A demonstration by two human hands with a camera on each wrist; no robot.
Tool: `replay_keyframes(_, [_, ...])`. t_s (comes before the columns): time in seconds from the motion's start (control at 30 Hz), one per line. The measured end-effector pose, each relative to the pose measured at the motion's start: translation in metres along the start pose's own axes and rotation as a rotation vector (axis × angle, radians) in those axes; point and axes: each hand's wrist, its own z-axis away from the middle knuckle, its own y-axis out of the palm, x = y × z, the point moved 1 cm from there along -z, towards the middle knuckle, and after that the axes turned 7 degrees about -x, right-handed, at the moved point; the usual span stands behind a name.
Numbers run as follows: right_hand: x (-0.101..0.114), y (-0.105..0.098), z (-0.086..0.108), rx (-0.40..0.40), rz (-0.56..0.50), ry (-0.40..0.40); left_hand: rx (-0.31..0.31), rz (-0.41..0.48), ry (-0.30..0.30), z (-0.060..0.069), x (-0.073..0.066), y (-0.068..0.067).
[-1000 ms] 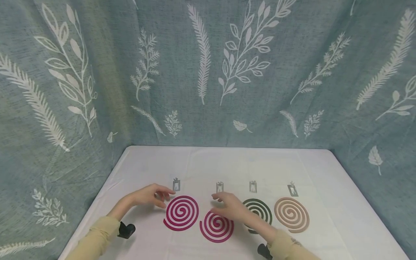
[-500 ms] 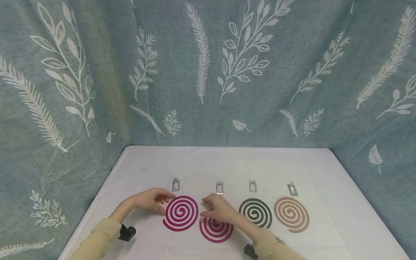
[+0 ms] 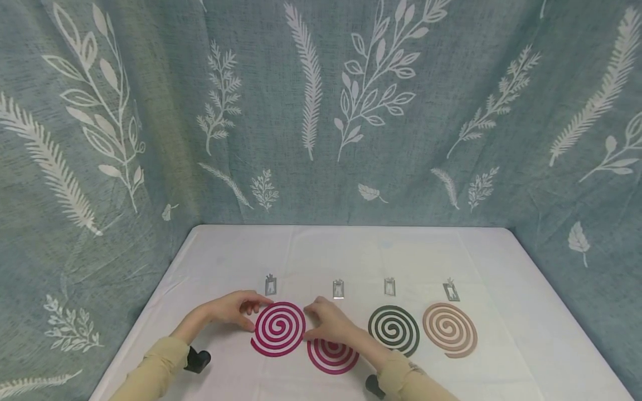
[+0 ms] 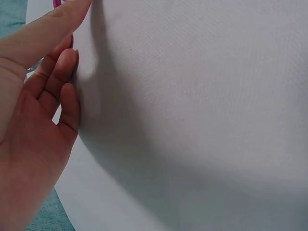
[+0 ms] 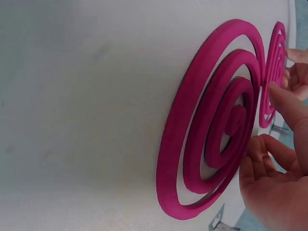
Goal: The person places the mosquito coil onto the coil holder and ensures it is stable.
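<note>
Several mosquito coils lie flat on the white table. My left hand (image 3: 230,308) is at the left edge of the leftmost magenta coil (image 3: 280,327), index finger and thumb at its rim. On the opposite side, my right hand (image 3: 331,323) has its thumb and fingertips at the same coil's right edge. Beneath the right hand and partly hidden by it is a second magenta coil (image 3: 333,372), which fills much of the right wrist view. In the left wrist view the left hand (image 4: 43,91) shows its fingers gently bent, with only a sliver of magenta beyond.
Right of the hands lie a dark green coil (image 3: 393,329) and a tan coil (image 3: 450,329). Behind the coils stretches a row of small metal coil stands, among them a left one (image 3: 271,285) and a right one (image 3: 451,291). A patterned blue-green curtain (image 3: 321,111) surrounds the table.
My right hand has moved left over the second magenta coil to the leftmost coil's right edge, uncovering the green coil. My left hand has closed in slightly on the leftmost coil's rim.
</note>
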Motion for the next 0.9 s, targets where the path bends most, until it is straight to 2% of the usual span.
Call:
replay_keyframes(0.4, [0.0055, 0.0056, 0.0017, -0.045, 0.02, 0.027, -0.015, -0.004, 0.022, 0.001, -0.0031, 0.0029])
replay_keyframes(0.67, [0.0055, 0.0078, 0.0019, -0.068, 0.013, 0.014, -0.024, 0.034, 0.0, 0.0017, -0.0043, 0.0028])
replay_keyframes(0.9, [0.0066, 0.0055, 0.0034, -0.071, 0.006, 0.013, -0.022, 0.045, 0.04, 0.0024, -0.0012, 0.0025])
